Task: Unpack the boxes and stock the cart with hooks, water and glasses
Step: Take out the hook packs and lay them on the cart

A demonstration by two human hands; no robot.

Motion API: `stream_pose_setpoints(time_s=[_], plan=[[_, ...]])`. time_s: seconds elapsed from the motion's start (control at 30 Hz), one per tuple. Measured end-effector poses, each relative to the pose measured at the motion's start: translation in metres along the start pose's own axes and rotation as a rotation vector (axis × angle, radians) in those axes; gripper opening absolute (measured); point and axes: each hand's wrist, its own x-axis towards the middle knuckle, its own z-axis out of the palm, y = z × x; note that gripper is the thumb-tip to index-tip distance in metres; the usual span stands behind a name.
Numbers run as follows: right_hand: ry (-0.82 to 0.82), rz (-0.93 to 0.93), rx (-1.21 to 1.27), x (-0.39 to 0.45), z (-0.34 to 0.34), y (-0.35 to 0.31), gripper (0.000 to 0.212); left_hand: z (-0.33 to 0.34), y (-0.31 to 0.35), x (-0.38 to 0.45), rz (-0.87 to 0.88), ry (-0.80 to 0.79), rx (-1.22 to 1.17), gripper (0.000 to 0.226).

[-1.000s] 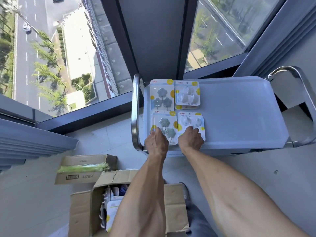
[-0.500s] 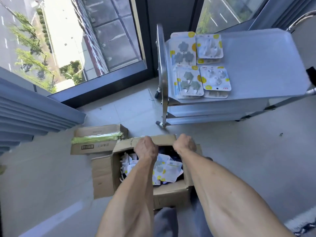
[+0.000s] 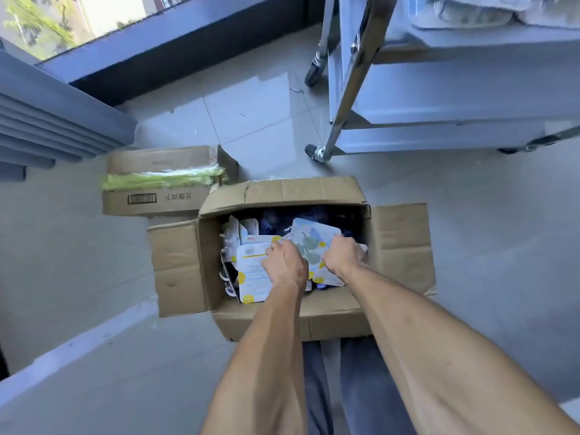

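Note:
An open cardboard box [image 3: 292, 318] stands on the floor right in front of me, filled with carded hook packs. Both hands are inside it. My left hand [image 3: 285, 266] rests curled on a white pack lying back side up [image 3: 251, 271]. My right hand [image 3: 343, 254] grips the edge of a pack with grey-green flower hooks and yellow dots [image 3: 309, 241]. The cart [image 3: 439, 98] stands at the upper right; packs on its top shelf [image 3: 470, 9] show only as a blurred edge.
A second, smaller cardboard box [image 3: 157, 197] with a green plastic bundle [image 3: 163, 178] lies to the left behind the open one. Cart wheels [image 3: 315, 152] stand close to the box's far flap. Window frame and folded blinds run along the left. My legs are below the box.
My hands left the packs on the cart top, came down over the box rim, and are now inside the box on the hook packs. The view has tilted down to the floor.

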Motion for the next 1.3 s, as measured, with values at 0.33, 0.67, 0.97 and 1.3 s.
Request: stream_pose_setpoints(time_s=[0.33, 0.67, 0.97, 1.3], plan=[[0.006, 0.003, -0.015, 0.084, 0.038, 0.023, 0.033, 0.047, 0.014, 0.089, 0.05, -0.001, 0.017, 0.035], [0.149, 0.032, -0.086, 0.086, 0.07, 0.027, 0.04, 0.081, 0.009, 0.098, 0.053, -0.08, -0.022, 0.028], [-0.236, 0.215, -0.048, 0.043, 0.108, 0.039, 0.038, 0.137, -0.011, 0.046, 0.071, -0.52, 0.041, 0.041], [-0.095, 0.279, -0.199, 0.031, 0.137, 0.062, 0.033, 0.164, -0.021, 0.036, -0.032, -0.575, -0.047, 0.075]])
